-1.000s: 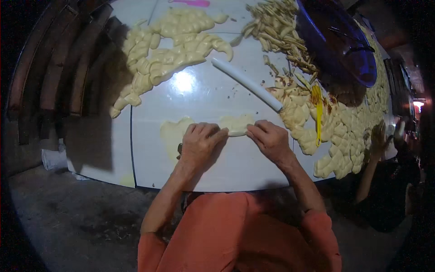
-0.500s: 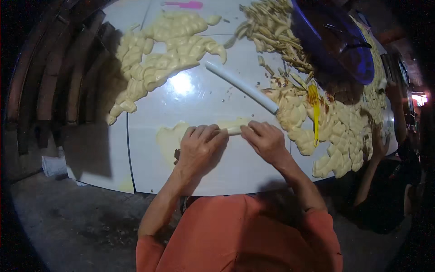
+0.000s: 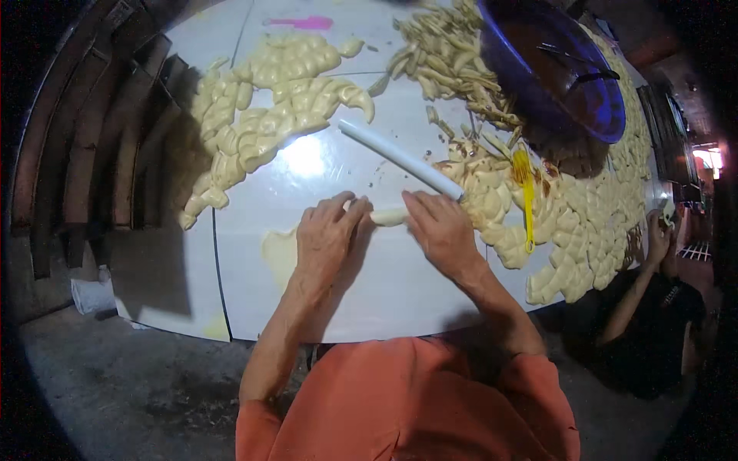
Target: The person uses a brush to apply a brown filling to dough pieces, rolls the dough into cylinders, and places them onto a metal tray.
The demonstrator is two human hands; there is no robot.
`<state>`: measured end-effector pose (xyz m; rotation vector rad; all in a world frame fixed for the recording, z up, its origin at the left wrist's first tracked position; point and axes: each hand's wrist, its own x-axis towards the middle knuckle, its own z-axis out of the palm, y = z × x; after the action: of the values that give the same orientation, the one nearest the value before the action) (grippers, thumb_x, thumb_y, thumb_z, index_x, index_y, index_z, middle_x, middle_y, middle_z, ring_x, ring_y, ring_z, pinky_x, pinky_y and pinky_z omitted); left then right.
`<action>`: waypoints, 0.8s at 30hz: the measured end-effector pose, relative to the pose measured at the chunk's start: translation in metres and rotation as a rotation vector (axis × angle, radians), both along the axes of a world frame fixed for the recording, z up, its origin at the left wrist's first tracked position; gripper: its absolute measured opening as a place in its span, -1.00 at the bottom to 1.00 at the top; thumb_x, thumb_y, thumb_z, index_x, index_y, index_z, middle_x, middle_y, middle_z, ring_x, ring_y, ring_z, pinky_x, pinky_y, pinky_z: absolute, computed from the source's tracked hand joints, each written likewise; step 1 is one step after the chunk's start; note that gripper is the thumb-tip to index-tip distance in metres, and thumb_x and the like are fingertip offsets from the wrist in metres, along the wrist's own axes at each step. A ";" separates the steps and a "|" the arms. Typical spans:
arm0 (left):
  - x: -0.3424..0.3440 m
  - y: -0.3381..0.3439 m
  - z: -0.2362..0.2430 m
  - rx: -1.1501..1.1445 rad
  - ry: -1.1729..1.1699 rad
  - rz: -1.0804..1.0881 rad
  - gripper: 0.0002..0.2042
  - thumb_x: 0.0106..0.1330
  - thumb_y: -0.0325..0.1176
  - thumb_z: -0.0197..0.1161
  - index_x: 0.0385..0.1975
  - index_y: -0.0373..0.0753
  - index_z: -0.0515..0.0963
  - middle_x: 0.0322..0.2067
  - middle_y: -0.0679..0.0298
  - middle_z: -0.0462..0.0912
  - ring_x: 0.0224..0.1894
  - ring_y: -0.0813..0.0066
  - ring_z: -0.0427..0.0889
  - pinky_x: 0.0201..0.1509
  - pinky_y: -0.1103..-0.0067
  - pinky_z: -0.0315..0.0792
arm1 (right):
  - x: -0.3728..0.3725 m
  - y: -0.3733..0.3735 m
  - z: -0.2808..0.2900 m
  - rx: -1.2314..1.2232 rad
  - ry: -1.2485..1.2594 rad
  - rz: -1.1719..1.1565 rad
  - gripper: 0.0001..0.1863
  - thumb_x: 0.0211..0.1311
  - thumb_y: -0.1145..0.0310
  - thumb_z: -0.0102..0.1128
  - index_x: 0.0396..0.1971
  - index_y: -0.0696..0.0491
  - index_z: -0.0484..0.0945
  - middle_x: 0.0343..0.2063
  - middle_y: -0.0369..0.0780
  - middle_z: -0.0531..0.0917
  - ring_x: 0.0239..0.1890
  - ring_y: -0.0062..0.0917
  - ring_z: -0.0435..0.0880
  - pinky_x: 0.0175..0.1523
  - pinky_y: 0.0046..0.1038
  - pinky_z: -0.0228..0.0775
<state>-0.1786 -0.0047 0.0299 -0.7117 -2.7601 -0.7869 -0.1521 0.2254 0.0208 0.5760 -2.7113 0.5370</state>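
A pale roll of dough (image 3: 390,217) lies crosswise on the white table, its middle showing between my two hands. My left hand (image 3: 329,234) is curled over its left end, and my right hand (image 3: 442,230) has its fingers bent over the right end. Both ends are hidden beneath my fingers. A thin flat piece of dough (image 3: 277,253) spreads on the table beside my left hand. Just beyond my hands a white rolling pin or tube (image 3: 400,157) rests at a slant, its near end close to my right hand.
Dough pieces (image 3: 265,127) cover the far left; more dough (image 3: 573,223) spreads at right under a yellow brush (image 3: 526,200). A purple basin (image 3: 615,115) stands beside peeled-looking strips (image 3: 453,58). A pink brush (image 3: 307,23) lies far back. Another person's arm (image 3: 630,307) is at right.
My hands have moved slightly away from me with the dough roll. The brown piece seen beside my left hand is no longer visible, and less flat dough shows. The other person's hands have moved.
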 end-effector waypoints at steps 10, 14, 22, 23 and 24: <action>-0.014 0.000 0.005 -0.170 -0.170 -0.188 -0.87 0.18 -0.43 0.34 -0.28 -0.19 0.72 -0.33 0.14 0.71 -0.23 0.05 0.69 -0.17 0.22 0.56 | -0.017 0.013 0.012 -0.209 -0.321 0.196 -0.78 0.21 0.46 0.26 -0.15 0.16 0.63 -0.32 -0.11 0.65 -0.21 -0.14 0.65 -0.07 -0.18 0.50; 0.019 -0.004 0.036 -0.013 -0.132 -0.243 -0.82 0.23 -0.43 0.30 -0.19 -0.15 0.72 -0.26 0.20 0.73 -0.21 0.09 0.71 -0.16 0.25 0.56 | 0.012 0.032 0.044 -0.230 -0.326 0.200 -0.77 0.19 0.45 0.31 -0.14 0.16 0.66 -0.31 -0.09 0.68 -0.21 -0.17 0.69 -0.09 -0.22 0.55; 0.050 0.008 0.033 0.032 -0.233 -0.165 -0.60 0.22 -0.34 0.45 0.09 -0.13 0.64 -0.06 0.20 0.68 -0.16 0.18 0.68 -0.14 0.29 0.49 | -0.002 0.057 0.048 -0.215 -0.370 -0.087 -0.77 0.29 0.26 0.33 -0.17 0.09 0.70 -0.29 -0.12 0.70 -0.18 -0.19 0.72 -0.13 -0.20 0.55; 0.048 0.004 0.034 0.039 -0.212 -0.107 -0.58 0.21 -0.34 0.46 0.10 -0.11 0.64 -0.04 0.20 0.69 -0.15 0.17 0.68 -0.12 0.29 0.50 | -0.020 0.055 0.057 -0.210 -0.375 -0.256 -0.76 0.31 0.25 0.32 -0.17 0.09 0.70 -0.27 -0.10 0.71 -0.17 -0.18 0.72 -0.13 -0.19 0.55; 0.047 0.000 0.037 0.039 -0.210 -0.111 -0.58 0.21 -0.34 0.46 0.10 -0.11 0.64 -0.04 0.20 0.69 -0.15 0.17 0.68 -0.12 0.29 0.50 | -0.040 0.060 0.052 -0.161 -0.296 -0.351 -0.73 0.29 0.20 0.32 -0.18 0.10 0.70 -0.26 -0.08 0.71 -0.17 -0.16 0.72 -0.13 -0.15 0.54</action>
<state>-0.1318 -0.0052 0.0673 -0.8252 -2.9003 -0.9880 -0.1924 0.2855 0.0725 -0.0285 -2.9102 0.7852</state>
